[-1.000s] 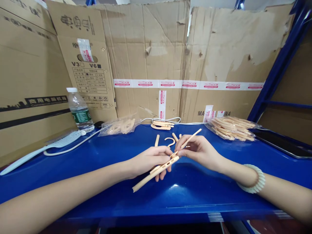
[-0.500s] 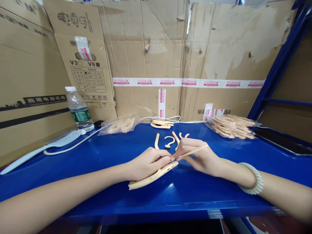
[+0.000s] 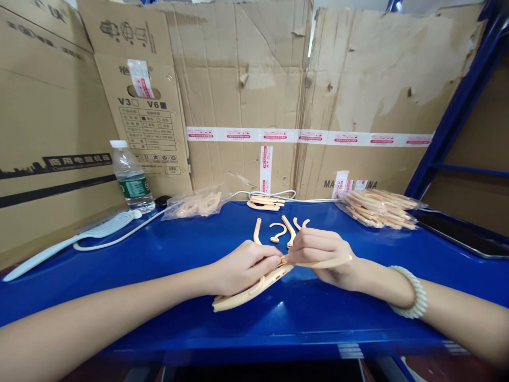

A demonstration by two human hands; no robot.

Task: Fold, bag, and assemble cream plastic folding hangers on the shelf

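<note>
My left hand (image 3: 247, 268) is closed around a cream-coloured plastic hanger arm (image 3: 234, 303), which slants just over the blue table and has small slots near its right end. In my right hand (image 3: 324, 249), the fingers pinch another hanger arm (image 3: 332, 263), slim and curved, whose free end points right. Both hands' fingertips meet, and where the two parts come together is mostly covered by them. Just beyond lie a small hanger hook (image 3: 280, 233), one loose curved arm (image 3: 257, 232), another arm (image 3: 289, 229) and small curved pieces (image 3: 302, 223) partly behind my right hand.
Bags of similar parts lie at the back left (image 3: 194, 205) and back right (image 3: 377, 208), with a small stack (image 3: 265, 202) between them. A water bottle (image 3: 133, 180), hairbrush (image 3: 95, 227) and white cable (image 3: 119, 243) are at left, a dark tablet (image 3: 461, 233) at right. Cardboard (image 3: 242, 101) walls the back.
My right hand has turned, and the free end of its hanger arm has swung lower and to the right. My left hand keeps its grip, nearly unmoved. The view has shifted slightly.
</note>
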